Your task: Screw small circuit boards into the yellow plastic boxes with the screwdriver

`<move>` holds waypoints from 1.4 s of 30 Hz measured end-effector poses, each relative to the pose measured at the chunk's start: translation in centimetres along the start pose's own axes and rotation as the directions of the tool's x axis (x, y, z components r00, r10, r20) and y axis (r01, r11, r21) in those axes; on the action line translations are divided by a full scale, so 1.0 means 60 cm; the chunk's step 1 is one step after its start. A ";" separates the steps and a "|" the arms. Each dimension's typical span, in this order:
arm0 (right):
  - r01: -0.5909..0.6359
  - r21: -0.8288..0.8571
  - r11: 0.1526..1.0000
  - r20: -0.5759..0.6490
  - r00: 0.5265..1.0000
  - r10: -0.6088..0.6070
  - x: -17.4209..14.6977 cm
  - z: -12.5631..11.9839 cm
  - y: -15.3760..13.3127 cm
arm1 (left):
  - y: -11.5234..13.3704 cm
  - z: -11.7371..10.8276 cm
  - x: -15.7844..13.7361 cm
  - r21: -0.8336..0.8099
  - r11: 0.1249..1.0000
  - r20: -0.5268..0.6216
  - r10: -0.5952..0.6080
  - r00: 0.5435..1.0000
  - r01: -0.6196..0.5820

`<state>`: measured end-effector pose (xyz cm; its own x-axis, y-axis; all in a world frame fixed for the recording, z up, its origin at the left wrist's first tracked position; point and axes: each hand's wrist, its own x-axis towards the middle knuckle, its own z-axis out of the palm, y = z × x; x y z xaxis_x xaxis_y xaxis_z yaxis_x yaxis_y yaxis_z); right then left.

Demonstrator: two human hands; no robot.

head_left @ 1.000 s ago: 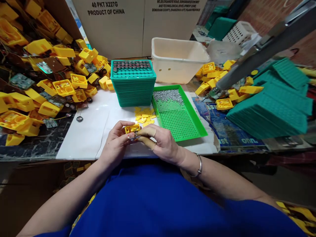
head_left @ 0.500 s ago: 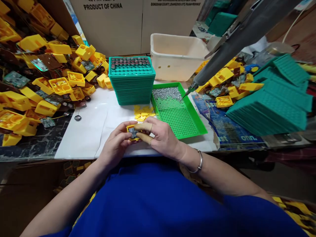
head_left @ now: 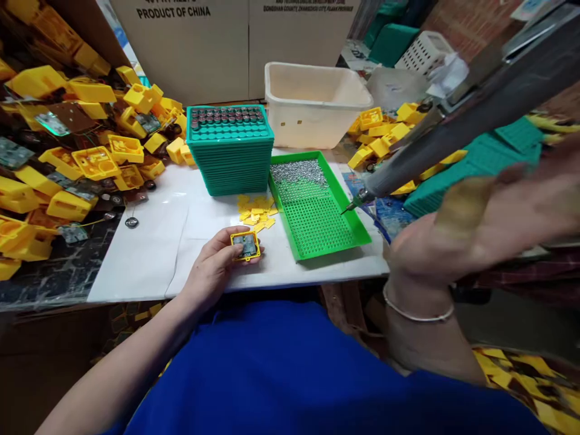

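Observation:
My left hand point(head_left: 220, 254) holds a small yellow plastic case point(head_left: 258, 246) over the front of the white work surface. A grey-green circuit board point(head_left: 248, 243) sits in the case, with my thumb pressing on its left side. At the right, my right hand point(head_left: 471, 223) is raised and smeared by motion, with a tan finger cover on it. It is nearest to a dark electric screwdriver point(head_left: 408, 157), whose bit point(head_left: 351, 207) points down over the green tray's right edge. Whether my right fingers touch anything cannot be made out.
A green perforated tray point(head_left: 333, 251) holds many small screws point(head_left: 301, 172). Beside it stand stacked teal trays point(head_left: 235, 163) topped with round parts, small yellow pieces point(head_left: 256, 212) and a whitish bin point(head_left: 317, 118). Yellow housings point(head_left: 95, 163) pile up at left, more teal trays point(head_left: 502, 145) at right.
My right hand has left the yellow case and swung up to the right near the screwdriver. My left hand keeps hold of the case. The view has shifted slightly right.

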<state>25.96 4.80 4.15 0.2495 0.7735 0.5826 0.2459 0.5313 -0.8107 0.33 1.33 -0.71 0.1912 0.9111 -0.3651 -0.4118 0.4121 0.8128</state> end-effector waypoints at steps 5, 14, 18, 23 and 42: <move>0.001 0.261 0.965 -0.006 1.000 0.001 0.070 -0.031 0.047 | -0.009 0.026 0.026 0.016 0.997 0.034 -0.074 0.997 0.074; -0.103 0.210 0.972 0.088 0.992 0.086 0.127 0.049 0.107 | -0.016 0.063 0.057 0.050 0.989 0.057 -0.141 0.988 0.138; -0.103 0.122 0.987 0.028 0.995 0.101 0.125 0.070 0.128 | -0.013 0.061 0.056 0.042 0.988 0.049 -0.150 0.987 0.148; -0.091 0.173 0.981 -0.002 0.996 0.093 0.123 0.072 0.133 | -0.012 0.063 0.055 0.045 0.988 0.049 -0.153 0.987 0.150; -0.119 0.531 0.839 0.169 0.985 0.032 0.070 0.098 0.015 | -0.016 0.069 0.055 -0.007 0.989 0.018 -0.150 0.989 0.150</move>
<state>21.72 10.59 5.51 0.0957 0.8376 0.5379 -0.3203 0.5375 -0.7800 5.04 3.94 -0.81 0.2667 0.8388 -0.4747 -0.3842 0.5442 0.7458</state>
